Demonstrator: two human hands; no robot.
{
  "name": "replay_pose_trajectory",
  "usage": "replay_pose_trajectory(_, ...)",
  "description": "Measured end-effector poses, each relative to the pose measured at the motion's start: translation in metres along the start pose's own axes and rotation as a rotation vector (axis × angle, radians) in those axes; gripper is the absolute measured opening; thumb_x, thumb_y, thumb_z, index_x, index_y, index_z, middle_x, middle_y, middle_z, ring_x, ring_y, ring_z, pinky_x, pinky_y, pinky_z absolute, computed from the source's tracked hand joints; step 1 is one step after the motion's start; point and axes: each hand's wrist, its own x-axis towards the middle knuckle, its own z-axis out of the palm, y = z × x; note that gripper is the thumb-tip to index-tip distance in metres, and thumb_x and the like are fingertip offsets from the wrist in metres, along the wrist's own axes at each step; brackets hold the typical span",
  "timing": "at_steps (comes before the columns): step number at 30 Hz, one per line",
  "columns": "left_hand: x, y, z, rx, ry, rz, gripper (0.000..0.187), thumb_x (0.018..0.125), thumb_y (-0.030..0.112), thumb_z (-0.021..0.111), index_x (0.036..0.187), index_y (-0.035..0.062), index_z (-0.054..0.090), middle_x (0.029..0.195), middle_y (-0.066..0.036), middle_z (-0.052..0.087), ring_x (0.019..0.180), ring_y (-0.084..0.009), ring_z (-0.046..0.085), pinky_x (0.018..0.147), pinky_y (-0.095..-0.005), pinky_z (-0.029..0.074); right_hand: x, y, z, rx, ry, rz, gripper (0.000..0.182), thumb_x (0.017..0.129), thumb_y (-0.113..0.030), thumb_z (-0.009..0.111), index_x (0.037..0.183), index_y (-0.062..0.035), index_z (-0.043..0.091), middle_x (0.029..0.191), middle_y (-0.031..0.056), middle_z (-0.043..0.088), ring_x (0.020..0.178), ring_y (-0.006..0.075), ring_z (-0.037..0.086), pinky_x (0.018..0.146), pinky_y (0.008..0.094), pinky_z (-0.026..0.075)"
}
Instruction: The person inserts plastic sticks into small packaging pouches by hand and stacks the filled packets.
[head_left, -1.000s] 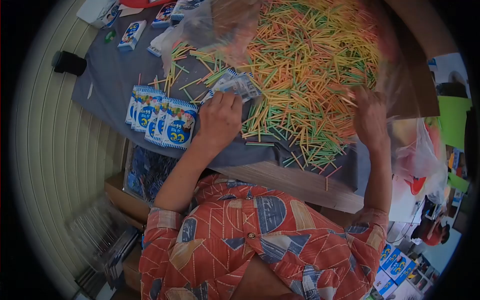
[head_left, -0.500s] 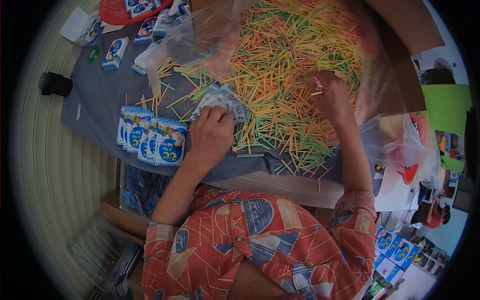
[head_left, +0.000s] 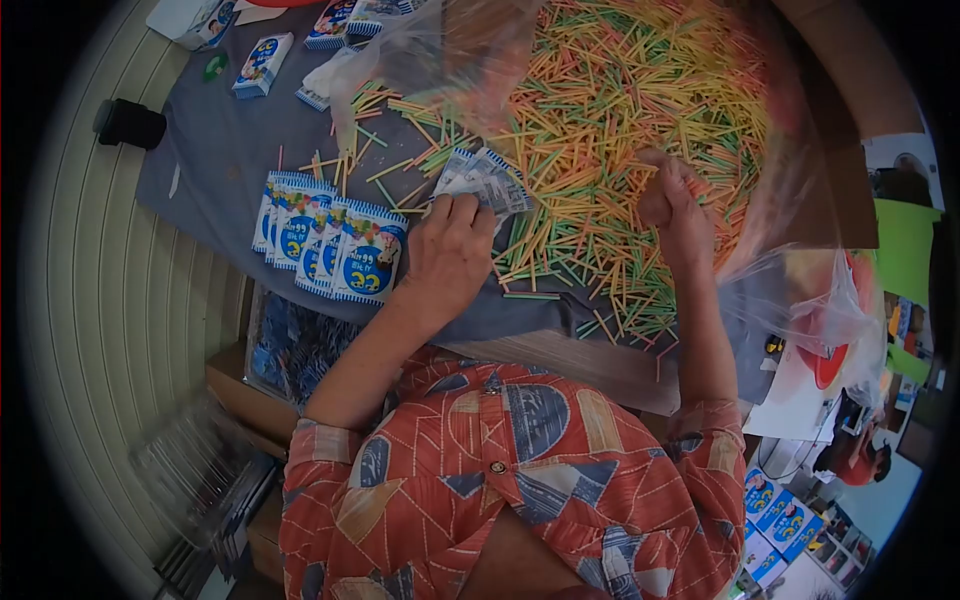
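Note:
My left hand (head_left: 450, 255) is closed over the near end of a few blue-and-white printed packets (head_left: 490, 182), which fan out beyond its fingertips on the cloth. Left of that hand, a row of overlapping blue-and-white packets (head_left: 368, 262) lies with printed fronts up. My right hand (head_left: 680, 210) is over the big heap of thin yellow, orange, green and pink sticks (head_left: 600, 130), its fingers curled in. Some orange shows beside those fingers, but what they hold is hidden.
Clear plastic sheeting (head_left: 440, 60) rises along the heap's left side, and a cardboard flap (head_left: 835, 170) stands at its right. More packets (head_left: 263, 65) lie at the back left. Loose sticks (head_left: 530, 295) are scattered near the table edge. A black cylindrical object (head_left: 130, 123) sits at far left.
The view has shifted, so the table contents appear further right and slightly higher. My right hand has turned and curled its fingers more. My left hand stays on the packets.

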Motion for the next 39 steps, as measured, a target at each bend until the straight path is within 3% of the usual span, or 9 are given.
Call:
replay_pose_trajectory(4,0.01,-0.018,-0.002,-0.321,0.083,-0.055,0.006,0.071,-0.003,0.068,0.076,0.0005,0.066,0.074,-0.009,0.058,0.071,-0.0239,0.06,0.055,-0.0337,0.047,-0.002,0.004,0.032,-0.324,0.04,-0.215,0.049,0.105,-0.041,0.043,0.113,0.0023,0.064,0.068,0.0011,0.059,0.069,0.0117,0.057,0.072,0.0289,0.046)
replay_pose_trajectory(6,0.013,-0.023,-0.011,-0.56,0.052,-0.195,0.007,0.073,-0.004,0.071,0.077,-0.0003,0.066,0.073,-0.009,0.06,0.068,-0.0206,0.06,0.056,-0.0314,0.046,-0.003,-0.001,0.04,-0.25,-0.042,-0.262,0.057,0.105,-0.047,0.038,0.112,0.0033,0.064,0.083,0.0082,0.068,0.092,0.0186,0.064,0.092,0.0346,0.045)
replay_pose_trajectory(12,0.016,-0.021,-0.015,-0.884,0.101,-0.359,0.012,0.075,-0.004,0.079,0.079,-0.0016,0.068,0.074,-0.006,0.064,0.067,-0.0123,0.059,0.058,-0.0273,0.044,0.002,-0.008,0.068,0.135,-0.123,-0.287,0.068,0.102,-0.059,0.032,0.11,0.0021,0.062,0.111,0.0179,0.066,0.111,0.029,0.061,0.106,0.0447,0.039)
replay_pose_trajectory(16,0.02,-0.007,-0.005,-1.059,0.068,-0.304,0.011,0.08,-0.007,0.075,0.088,-0.0016,0.069,0.088,-0.004,0.065,0.077,-0.0101,0.061,0.068,-0.0242,0.049,0.015,-0.006,0.081,-0.051,-0.281,-0.485,0.07,0.101,-0.061,0.031,0.11,-0.0002,0.064,0.118,0.0182,0.065,0.123,0.0313,0.054,0.108,0.0471,0.038)
replay_pose_trajectory(23,0.038,0.016,0.001,-1.212,0.084,-0.236,0.013,0.078,-0.002,0.078,0.089,-0.0007,0.071,0.086,-0.005,0.066,0.077,-0.0111,0.062,0.068,-0.0256,0.048,0.011,-0.012,0.081,-0.306,-0.334,-0.376,0.074,0.099,-0.065,0.032,0.105,0.0008,0.066,0.121,0.0171,0.064,0.122,0.0306,0.055,0.107,0.0446,0.039)
replay_pose_trajectory(29,0.056,0.03,0.017,-1.567,0.032,-0.281,0.012,0.084,-0.003,0.074,0.096,-0.0015,0.071,0.095,-0.006,0.066,0.089,-0.0117,0.064,0.077,-0.0259,0.053,0.01,-0.029,0.069,-0.3,-0.413,-0.269,0.089,0.089,-0.076,0.044,0.132,0.0001,0.056,0.125,0.016,0.062,0.121,0.0278,0.055,0.103,0.0402,0.042)
replay_pose_trajectory(32,0.071,0.034,0.022,-1.702,-0.002,-0.36,0.014,0.088,-0.002,0.07,0.101,-0.0033,0.07,0.1,-0.007,0.068,0.089,-0.0136,0.067,0.082,-0.0275,0.056,0.01,-0.045,0.064,-0.122,-0.15,-0.422,0.093,0.085,-0.064,0.055,0.154,-0.0064,0.029,0.136,0.0169,0.052,0.123,0.0248,0.052,0.097,0.0385,0.043)
replay_pose_trajectory(35,0.085,0.038,0.033,-1.733,-0.015,-0.383,0.013,0.092,0.001,0.067,0.104,-0.0012,0.07,0.099,-0.003,0.069,0.091,-0.0096,0.064,0.081,-0.0249,0.053,0.016,-0.056,0.044,-0.138,0.013,-0.596,0.087,0.087,-0.058,0.056,0.152,-0.0059,0.033,0.137,0.0157,0.052,0.123,0.025,0.051,0.098,0.0394,0.043)
replay_pose_trajectory(39,0.087,0.05,0.037,-1.772,-0.054,-0.419,0.016,0.095,0.003,0.063,0.109,-0.0031,0.069,0.098,-0.003,0.069,0.088,-0.0077,0.064,0.079,-0.0238,0.053,-0.002,-0.04,0.054,-0.501,-0.136,-0.414,0.055,0.1,-0.03,0.05,0.147,-0.0041,0.038,0.13,0.0142,0.057,0.116,0.0211,0.056,0.095,0.0337,0.045)
